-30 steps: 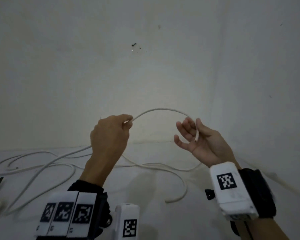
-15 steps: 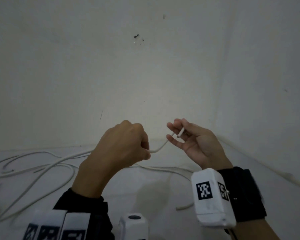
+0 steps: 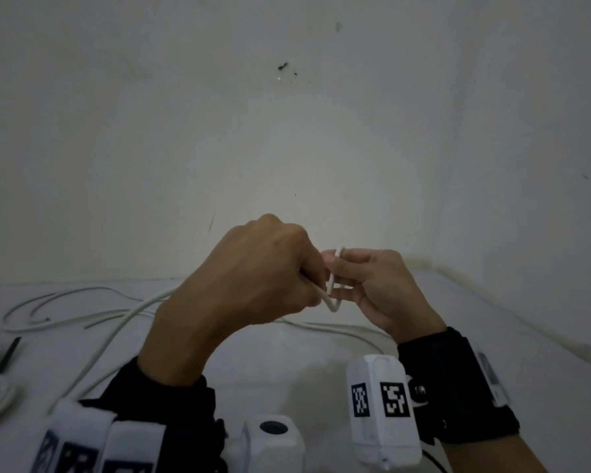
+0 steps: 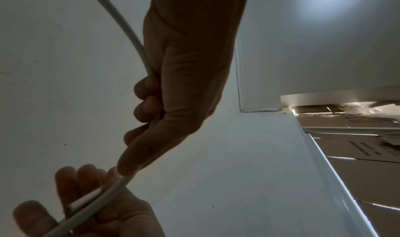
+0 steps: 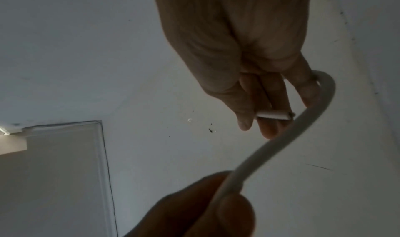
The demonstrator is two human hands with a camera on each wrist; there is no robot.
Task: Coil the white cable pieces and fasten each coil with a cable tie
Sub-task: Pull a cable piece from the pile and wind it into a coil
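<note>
Head view: left hand (image 3: 253, 278) and right hand (image 3: 379, 285) both pinch the white cable (image 3: 331, 288) raised above the counter (image 3: 287, 363); springy, light, best gripped beside its cut end.

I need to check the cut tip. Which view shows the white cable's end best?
Right wrist: the cable end lies unobstructed, pinched by the right hand. Left wrist shows it dim; head shows only a small tip.

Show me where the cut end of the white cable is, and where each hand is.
cable end (image 5: 273, 115), right wrist view, on the white tip between the fingers.
left hand (image 3: 253, 278), head view, on its back.
right hand (image 3: 377, 285), head view, on its palm.
</note>
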